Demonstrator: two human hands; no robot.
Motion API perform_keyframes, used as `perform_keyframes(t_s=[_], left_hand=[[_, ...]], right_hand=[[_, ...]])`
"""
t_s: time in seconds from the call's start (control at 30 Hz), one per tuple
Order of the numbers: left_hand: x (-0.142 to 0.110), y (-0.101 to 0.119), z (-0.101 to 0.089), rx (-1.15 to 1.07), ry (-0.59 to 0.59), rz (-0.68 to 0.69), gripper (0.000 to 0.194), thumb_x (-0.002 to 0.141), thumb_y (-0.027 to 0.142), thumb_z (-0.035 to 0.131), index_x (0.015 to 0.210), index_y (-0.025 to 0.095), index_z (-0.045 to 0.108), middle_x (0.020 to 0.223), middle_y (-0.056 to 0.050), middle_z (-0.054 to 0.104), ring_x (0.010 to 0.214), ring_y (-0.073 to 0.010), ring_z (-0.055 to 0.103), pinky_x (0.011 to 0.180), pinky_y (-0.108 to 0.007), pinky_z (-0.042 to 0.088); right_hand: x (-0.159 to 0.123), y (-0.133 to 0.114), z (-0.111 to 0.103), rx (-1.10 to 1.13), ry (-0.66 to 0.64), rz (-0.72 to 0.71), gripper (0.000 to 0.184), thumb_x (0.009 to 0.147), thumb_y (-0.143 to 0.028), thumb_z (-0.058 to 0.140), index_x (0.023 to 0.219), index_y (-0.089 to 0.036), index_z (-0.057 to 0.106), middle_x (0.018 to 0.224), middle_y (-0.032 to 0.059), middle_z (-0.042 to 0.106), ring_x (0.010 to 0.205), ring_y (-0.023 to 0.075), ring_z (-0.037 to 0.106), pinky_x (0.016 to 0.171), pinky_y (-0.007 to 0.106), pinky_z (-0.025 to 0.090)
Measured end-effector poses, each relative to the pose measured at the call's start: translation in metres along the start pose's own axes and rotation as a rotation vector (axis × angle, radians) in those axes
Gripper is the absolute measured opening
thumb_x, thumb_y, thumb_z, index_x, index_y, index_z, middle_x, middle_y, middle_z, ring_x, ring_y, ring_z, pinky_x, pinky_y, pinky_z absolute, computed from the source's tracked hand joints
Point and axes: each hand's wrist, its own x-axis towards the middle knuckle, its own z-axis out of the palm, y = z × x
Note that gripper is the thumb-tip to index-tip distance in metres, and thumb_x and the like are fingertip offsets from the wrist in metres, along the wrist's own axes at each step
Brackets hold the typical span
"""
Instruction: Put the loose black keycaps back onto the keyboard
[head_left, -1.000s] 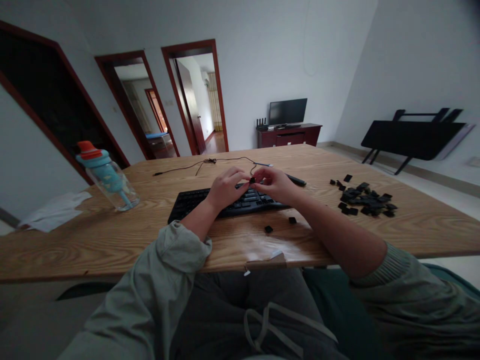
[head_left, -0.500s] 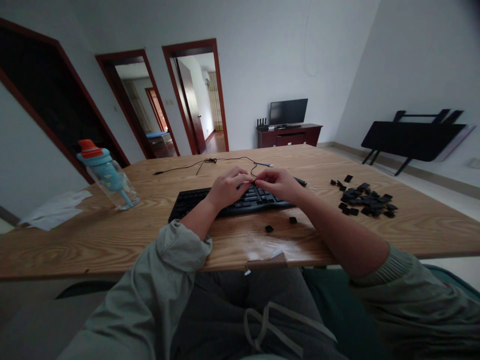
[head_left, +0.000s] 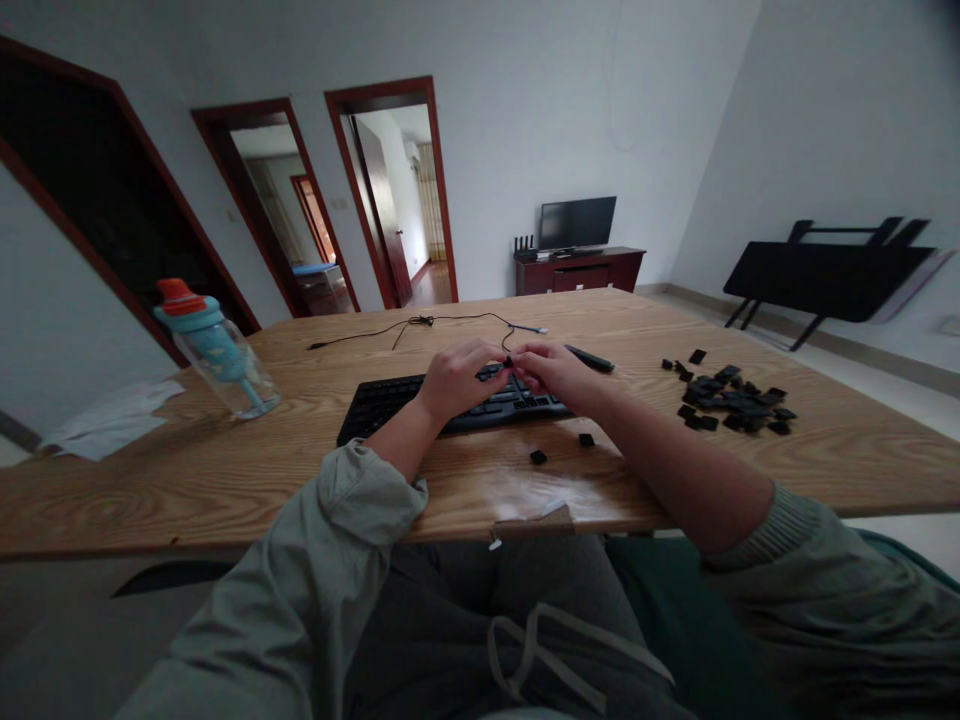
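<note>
A black keyboard lies on the wooden table in front of me. Over its middle, my left hand and my right hand meet at the fingertips. Between them is a small black keycap, pinched by the fingers of both hands. Part of the keyboard is covered by my hands. Two loose keycaps lie nearer to me: one keycap and, to its right, another keycap.
A heap of black keycaps lies at the right. Behind my right hand is a black pen-like tool. The cable runs behind the keyboard, beside a thin blue-tipped tool. A bottle and white paper are at the left.
My hands have lifted slightly off the keys, and the keycap now shows between the fingertips. My right hand has shifted a little left, uncovering more of the pen-like tool.
</note>
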Motion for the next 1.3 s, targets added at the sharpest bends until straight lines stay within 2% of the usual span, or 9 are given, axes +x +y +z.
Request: perform_keyframes(t_s=[0.1,0.2,0.3,0.4,0.63,0.83,1.13,1.3], left_hand=[[0.000,-0.006,0.000,0.000,-0.046,-0.060,0.013,0.090,0.028,0.065,0.095,0.019,0.072,0.096,-0.006,0.076,0.087,-0.0176,0.070,0.080,-0.030,0.055],[-0.004,-0.022,0.002,-0.025,-0.217,-0.178,0.016,0.088,0.030,0.067,0.098,0.019,0.074,0.093,-0.005,0.077,0.081,-0.0181,0.069,0.077,-0.031,0.054],[-0.009,-0.039,0.007,-0.076,-0.383,-0.255,0.015,0.087,0.028,0.068,0.098,0.020,0.075,0.094,-0.003,0.077,0.081,-0.0176,0.069,0.077,-0.029,0.053],[-0.014,-0.050,0.012,-0.098,-0.457,-0.272,0.016,0.087,0.028,0.068,0.099,0.021,0.076,0.095,-0.003,0.077,0.084,-0.0178,0.069,0.079,-0.029,0.053],[-0.014,-0.051,0.018,-0.069,-0.510,-0.270,0.023,0.088,0.029,0.065,0.106,0.022,0.076,0.100,-0.004,0.078,0.090,-0.0202,0.070,0.086,-0.033,0.054],[-0.013,-0.052,0.016,-0.082,-0.545,-0.185,0.024,0.088,0.026,0.064,0.107,0.023,0.079,0.105,-0.006,0.078,0.095,-0.0206,0.071,0.090,-0.033,0.054],[-0.014,-0.053,0.021,-0.027,-0.521,-0.163,0.025,0.091,0.024,0.060,0.107,0.023,0.080,0.105,-0.006,0.079,0.094,-0.0203,0.071,0.090,-0.033,0.054],[-0.015,-0.052,0.019,-0.034,-0.524,-0.130,0.025,0.092,0.024,0.060,0.106,0.023,0.080,0.106,-0.006,0.078,0.093,-0.0198,0.071,0.089,-0.032,0.054]], right_hand=[[-0.001,-0.004,-0.001,-0.005,0.061,-0.001,0.031,0.076,-0.043,0.075,0.086,-0.020,0.058,0.064,-0.0058,0.050,0.050,0.0073,0.041,0.046,0.022,0.029],[-0.002,-0.009,-0.004,-0.046,0.144,0.006,0.030,0.077,-0.040,0.073,0.094,-0.020,0.058,0.069,-0.0042,0.055,0.051,0.0076,0.044,0.047,0.021,0.031],[-0.003,-0.012,-0.006,-0.100,0.145,0.003,0.032,0.079,-0.039,0.071,0.102,-0.019,0.060,0.070,-0.0037,0.055,0.053,0.0085,0.044,0.047,0.021,0.031],[-0.003,-0.011,-0.006,-0.179,0.120,-0.014,0.033,0.080,-0.039,0.069,0.105,-0.020,0.062,0.068,-0.0033,0.055,0.053,0.0096,0.044,0.045,0.022,0.029],[-0.005,-0.014,-0.006,-0.198,0.072,-0.019,0.035,0.080,-0.034,0.068,0.112,-0.021,0.061,0.073,-0.0014,0.058,0.056,0.0111,0.046,0.047,0.024,0.032],[-0.006,-0.014,-0.010,-0.194,0.025,-0.061,0.041,0.079,-0.034,0.069,0.116,-0.021,0.061,0.068,-0.0033,0.055,0.057,0.0120,0.046,0.048,0.025,0.033],[-0.008,-0.014,-0.010,-0.227,-0.013,-0.043,0.041,0.078,-0.034,0.069,0.117,-0.024,0.060,0.067,-0.0051,0.051,0.056,0.0130,0.044,0.048,0.027,0.029],[-0.009,-0.017,-0.010,-0.241,-0.026,-0.064,0.037,0.078,-0.031,0.067,0.114,-0.023,0.061,0.069,-0.0040,0.054,0.055,0.0121,0.044,0.048,0.026,0.029]])
